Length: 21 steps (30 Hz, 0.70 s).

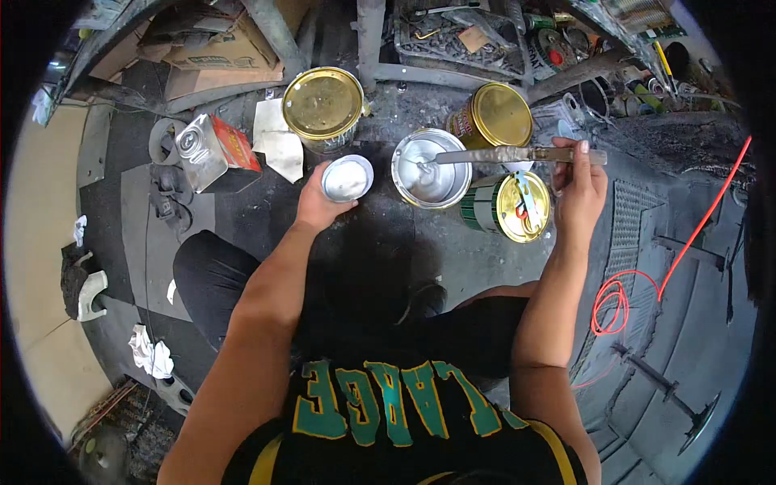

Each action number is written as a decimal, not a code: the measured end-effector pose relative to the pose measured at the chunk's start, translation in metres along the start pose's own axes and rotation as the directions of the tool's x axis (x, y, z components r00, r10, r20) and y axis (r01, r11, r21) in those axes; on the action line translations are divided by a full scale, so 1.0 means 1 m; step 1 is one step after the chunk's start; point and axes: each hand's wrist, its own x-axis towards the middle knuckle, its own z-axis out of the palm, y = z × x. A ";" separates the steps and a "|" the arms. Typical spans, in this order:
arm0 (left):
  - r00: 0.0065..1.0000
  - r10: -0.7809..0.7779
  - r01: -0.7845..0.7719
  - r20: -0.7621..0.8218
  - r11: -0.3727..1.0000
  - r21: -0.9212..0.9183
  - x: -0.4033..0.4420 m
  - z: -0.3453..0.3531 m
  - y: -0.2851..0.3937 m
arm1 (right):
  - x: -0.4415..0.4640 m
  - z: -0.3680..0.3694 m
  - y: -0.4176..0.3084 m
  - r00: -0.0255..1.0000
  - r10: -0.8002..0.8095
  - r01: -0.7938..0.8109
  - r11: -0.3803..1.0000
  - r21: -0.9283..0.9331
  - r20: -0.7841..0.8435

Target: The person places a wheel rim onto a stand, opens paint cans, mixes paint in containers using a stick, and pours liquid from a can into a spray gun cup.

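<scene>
My left hand (318, 202) is closed around a small cup (347, 179) with whitish-silver liquid inside. Right of it stands an open paint can (400, 178) holding silvery paint. My right hand (579, 190) grips the end of a paint-crusted stir stick (501, 154), whose far tip dips into that paint. Close behind the stick is a can with a gold lid (503, 113). Below the stick, nearer me, a green-sided can (483, 204) has a small tool with an orange part (527, 212) lying on its lid.
A large gold-lidded can (323, 103) stands behind the cup. To its left are a white sheet (277, 137) and a rectangular metal tin (212, 153). A red hose (612, 307) coils at right. Metal frame legs (371, 40) rise at the back.
</scene>
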 end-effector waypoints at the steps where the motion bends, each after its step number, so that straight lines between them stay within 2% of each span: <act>1: 1.000 0.029 -0.030 0.011 0.999 0.037 -0.004 -0.010 0.010 | 0.003 -0.004 0.001 0.999 -0.031 0.031 0.999 0.019 -0.030; 5: 0.982 0.126 -0.140 0.139 0.986 0.089 -0.012 -0.053 0.064 | 0.007 -0.010 -0.022 0.993 -0.084 0.099 0.976 0.195 -0.082; 6: 0.976 0.151 -0.169 0.159 0.980 0.109 -0.012 -0.062 0.082 | 0.007 -0.007 -0.031 0.987 -0.069 0.099 0.971 0.216 -0.145; 8: 0.961 0.190 -0.220 0.200 0.966 0.139 -0.016 -0.071 0.106 | 0.002 -0.006 -0.047 0.995 -0.070 0.091 0.913 0.397 -0.069; 9: 0.954 0.222 -0.259 0.203 0.950 0.176 -0.017 -0.071 0.111 | 0.001 -0.005 -0.048 0.989 -0.145 0.129 0.893 0.432 0.005; 11: 0.949 0.231 -0.274 0.213 0.941 0.198 -0.021 -0.068 0.127 | -0.010 0.013 -0.048 0.971 -0.239 0.239 0.971 0.023 0.016; 13: 0.948 0.222 -0.265 0.229 0.947 0.180 -0.023 -0.063 0.132 | -0.025 0.039 -0.052 0.977 -0.061 0.106 0.971 -0.215 0.206; 15: 0.949 0.216 -0.246 0.230 0.963 0.111 -0.026 -0.063 0.136 | -0.047 0.073 -0.028 0.858 -0.098 0.079 0.995 0.059 0.504; 16: 0.946 0.217 -0.239 0.242 0.969 0.067 -0.027 -0.061 0.135 | -0.051 0.083 -0.023 0.758 -0.041 0.070 0.997 -0.019 0.651; 17: 0.948 0.240 -0.249 0.209 0.969 0.014 -0.027 -0.059 0.128 | -0.054 0.084 -0.018 0.706 -0.014 0.123 0.987 -0.104 0.708; 18: 0.952 0.197 -0.203 0.234 0.979 0.003 -0.027 -0.061 0.130 | -0.054 0.079 -0.013 0.645 0.024 0.178 0.967 -0.181 0.764; 20: 0.961 0.194 -0.178 0.197 0.980 -0.093 -0.026 -0.058 0.103 | -0.044 0.058 -0.002 0.656 0.087 0.240 0.918 -0.316 0.750; 21: 0.966 0.183 -0.171 0.183 0.982 -0.079 -0.022 -0.053 0.092 | -0.036 0.050 0.006 0.652 0.113 0.271 0.889 -0.369 0.750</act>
